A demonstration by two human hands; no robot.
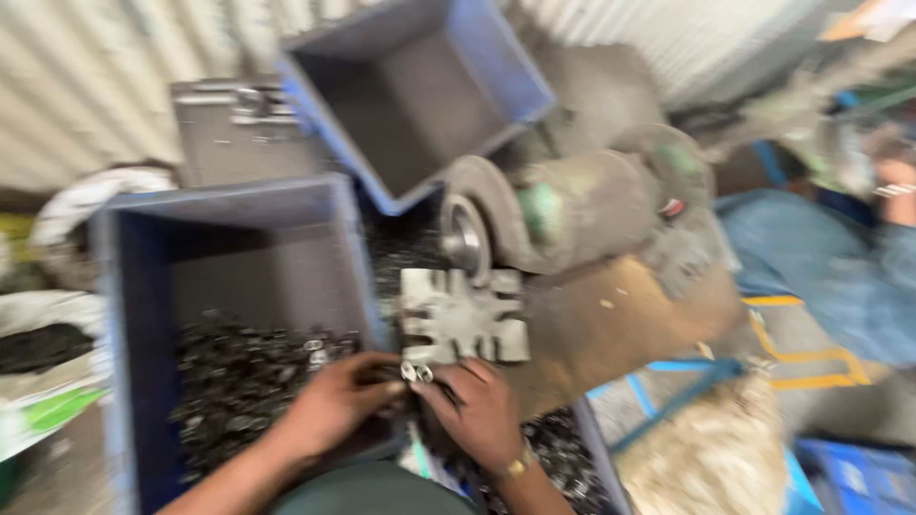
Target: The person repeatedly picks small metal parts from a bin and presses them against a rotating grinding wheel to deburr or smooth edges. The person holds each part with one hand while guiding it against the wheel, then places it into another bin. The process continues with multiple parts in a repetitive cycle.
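Note:
The picture is blurred by motion. My left hand (334, 405) reaches over the rim of a blue bin (124, 315) that holds a heap of small dark metal parts (239, 381). My right hand (477, 410) meets it at the bin's right edge. Between the fingertips of both hands are small shiny metal ring-like pieces (417, 372); which hand grips them is unclear. Just above the hands sits a pale metal slotted fixture (463, 315) in front of a bench grinder with a grey wheel (472, 229) and a green-grey motor body (582, 205).
A second, empty blue bin (420, 95) leans tilted behind the grinder. More dark parts (563, 467) lie below my right hand. A person in blue clothing (830, 267) sits at the right. Corrugated metal wall behind; white sacks (57, 315) at left.

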